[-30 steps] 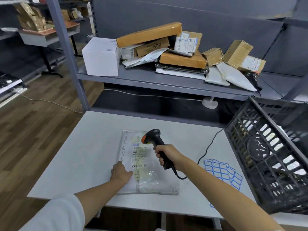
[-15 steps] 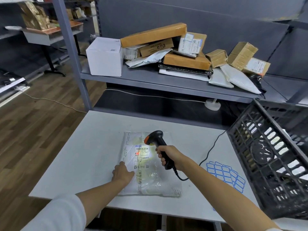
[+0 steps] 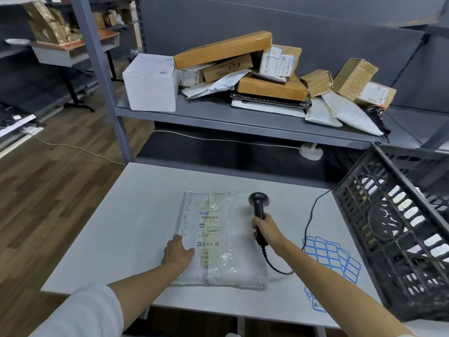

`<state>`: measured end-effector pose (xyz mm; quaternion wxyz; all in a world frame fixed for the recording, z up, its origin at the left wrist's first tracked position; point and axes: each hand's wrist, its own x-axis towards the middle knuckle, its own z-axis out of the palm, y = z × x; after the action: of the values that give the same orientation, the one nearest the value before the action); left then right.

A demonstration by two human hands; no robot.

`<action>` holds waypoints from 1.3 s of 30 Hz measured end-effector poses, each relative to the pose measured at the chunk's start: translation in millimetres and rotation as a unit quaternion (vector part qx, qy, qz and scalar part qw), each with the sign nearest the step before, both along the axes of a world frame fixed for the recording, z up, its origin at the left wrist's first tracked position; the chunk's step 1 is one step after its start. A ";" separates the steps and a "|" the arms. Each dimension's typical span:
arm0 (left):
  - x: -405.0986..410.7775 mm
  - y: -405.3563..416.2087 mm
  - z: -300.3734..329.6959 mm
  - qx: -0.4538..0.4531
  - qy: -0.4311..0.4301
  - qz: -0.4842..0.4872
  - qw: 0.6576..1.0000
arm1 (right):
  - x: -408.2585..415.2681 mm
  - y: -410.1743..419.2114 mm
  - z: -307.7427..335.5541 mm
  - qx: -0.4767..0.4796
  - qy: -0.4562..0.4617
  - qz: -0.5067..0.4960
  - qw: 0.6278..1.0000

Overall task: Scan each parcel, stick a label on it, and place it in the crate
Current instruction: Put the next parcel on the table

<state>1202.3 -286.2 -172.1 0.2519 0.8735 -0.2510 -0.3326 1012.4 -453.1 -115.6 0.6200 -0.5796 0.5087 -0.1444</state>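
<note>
While the poly-mailer parcel [image 3: 218, 237] lies flat near the middle of the worktop [image 3: 121, 227], its left edge is pressed down by the left hand [image 3: 178, 254] with fingers loosely extended. The barcode scanner [image 3: 258, 215] is gripped by the right hand [image 3: 266, 231], fingers curled round its handle, just beside the parcel's right edge. The parcel is judged light, limp and slick, best taken by an edge or lifted from beneath. Open worktop is left toward the far edge; the crate [image 3: 388, 227] stands tilted at the right edge, label sheets [image 3: 332, 256] lying between.
</note>
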 end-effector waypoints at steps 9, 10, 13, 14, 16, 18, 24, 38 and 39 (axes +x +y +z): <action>8.6 -9.0 -2.9 -0.011 -0.003 0.010 1.000 | -24.2 -43.2 -35.4 -0.096 0.124 -0.009 0.988; 10.2 -10.1 -3.3 -0.013 -0.002 0.014 1.000 | -23.7 -48.2 -39.0 -0.101 0.149 -0.020 0.984; 16.1 -11.8 -4.7 -0.018 0.003 0.028 0.999 | -22.6 -62.9 -49.3 -0.095 0.191 -0.036 0.976; 18.1 -12.2 -5.6 -0.016 0.002 0.028 0.999 | -22.4 -67.0 -52.5 -0.092 0.202 -0.033 0.975; 22.3 -12.6 -7.7 -0.012 -0.001 0.028 1.000 | -22.3 -73.9 -59.8 -0.087 0.222 -0.022 0.971; 26.3 -12.9 -9.5 -0.011 0.003 0.038 0.999 | -21.6 -78.0 -67.1 -0.090 0.236 -0.014 0.967; 35.5 -15.5 -13.0 -0.002 0.010 0.055 0.998 | -16.8 -83.2 -76.2 -0.115 0.268 -0.005 0.957; 38.0 -26.1 -12.9 0.003 0.008 0.010 1.000 | -18.1 -116.2 -33.5 -0.123 0.304 -0.010 0.945; 37.5 -26.7 -12.0 0.000 0.012 0.008 1.000 | -20.5 -115.4 -31.2 -0.135 0.298 -0.005 0.945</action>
<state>1239.7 -312.9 -184.1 0.2576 0.8715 -0.2410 -0.3407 991.9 -568.5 -146.9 0.3558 -0.6719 0.6486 -0.0353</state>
